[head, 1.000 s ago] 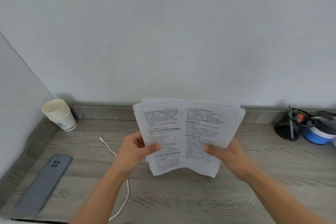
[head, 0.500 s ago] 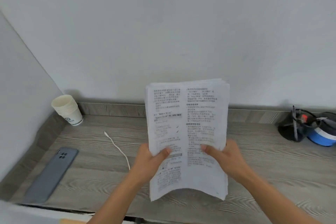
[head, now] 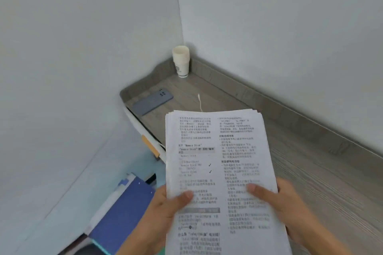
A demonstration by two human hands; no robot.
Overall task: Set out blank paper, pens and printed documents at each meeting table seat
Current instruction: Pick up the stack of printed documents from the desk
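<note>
We hold the printed documents point(head: 217, 151) above the tabletop point(head: 310, 182), left hand point(head: 157, 213) and right hand point(head: 290, 207) each a grip pinched on the lower sides. They seem light, floppy, slippery; support underneath suits them.

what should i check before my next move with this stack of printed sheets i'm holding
1. Left hand grips the printed stack, thumb on top: ok.
2. Right hand grips the opposite side: ok.
3. Sheet edges squared: not ok, the top edges are fanned.
4. Phone, cable and paper cups untouched by either hand: ok.
5. Blank paper and pens at hand: cannot tell, none in view.
6. Meeting seat in sight: cannot tell.
</note>
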